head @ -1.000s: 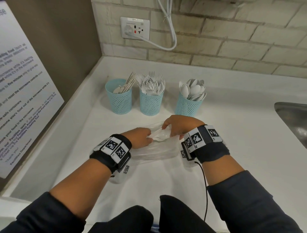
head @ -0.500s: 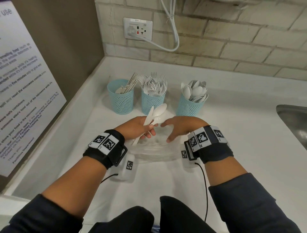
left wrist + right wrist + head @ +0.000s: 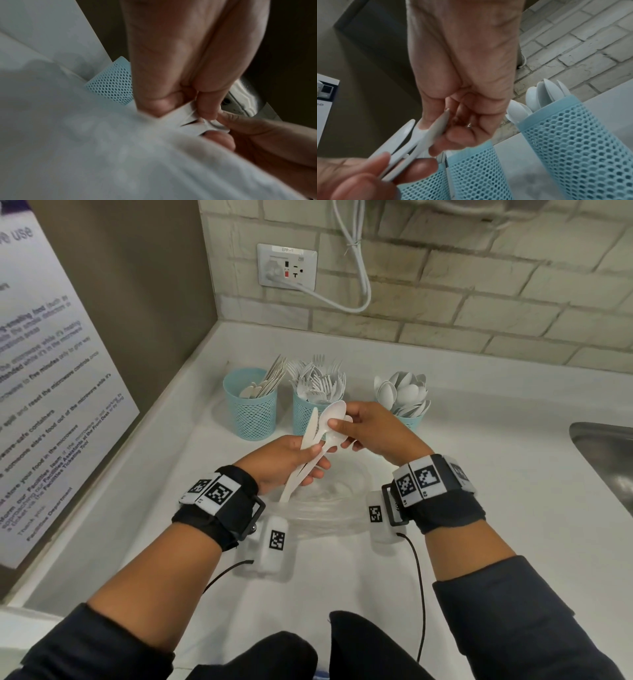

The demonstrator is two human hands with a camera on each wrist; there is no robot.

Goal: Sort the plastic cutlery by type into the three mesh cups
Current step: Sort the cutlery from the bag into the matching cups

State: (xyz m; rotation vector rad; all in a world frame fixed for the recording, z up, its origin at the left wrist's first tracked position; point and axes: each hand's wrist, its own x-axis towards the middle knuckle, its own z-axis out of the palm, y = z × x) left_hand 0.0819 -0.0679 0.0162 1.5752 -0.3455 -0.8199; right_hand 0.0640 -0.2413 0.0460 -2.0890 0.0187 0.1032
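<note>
**Both hands on one cutlery bundle, held above the worktop**

Your left hand (image 3: 287,460) has its fingers (image 3: 317,465) curled round the handles of a small white cutlery bundle (image 3: 317,440): thumb on top, other fingers underneath, a tight pinch. The bundle slants up toward 1 o'clock, handle ends pointing down at 7 o'clock.

Your right hand (image 3: 373,429) meets it from 3 o'clock. Thumb (image 3: 339,424) presses on the bowl of a spoon (image 3: 330,414) at the top of the bundle; the other fingers curl behind it. The right wrist view shows the same pinch, spoon bowls (image 3: 402,134) edge-on, your left-hand fingers (image 3: 418,167) clamped lower on the handles. A knife (image 3: 311,428) lies along the 9 o'clock side of the spoons. Exact piece count: cannot tell, they overlap.

Under the hands, a clear plastic bag (image 3: 322,505) lies crumpled on the white worktop (image 3: 496,474), apart from the bundle.

Beyond the bundle, at 12 o'clock, three blue mesh cups stand in a row:
- left cup (image 3: 251,414): knives, leaning toward 1 o'clock
- middle cup (image 3: 303,414): forks, tines up, partly hidden by the bundle
- right cup (image 3: 409,421): spoons, bowls up, just behind your right hand

Further out: steel sink (image 3: 606,460) at 3 o'clock, wall socket (image 3: 287,266) with a white cable on the brick wall at 12 o'clock, printed notice (image 3: 51,378) at 9 o'clock.
</note>
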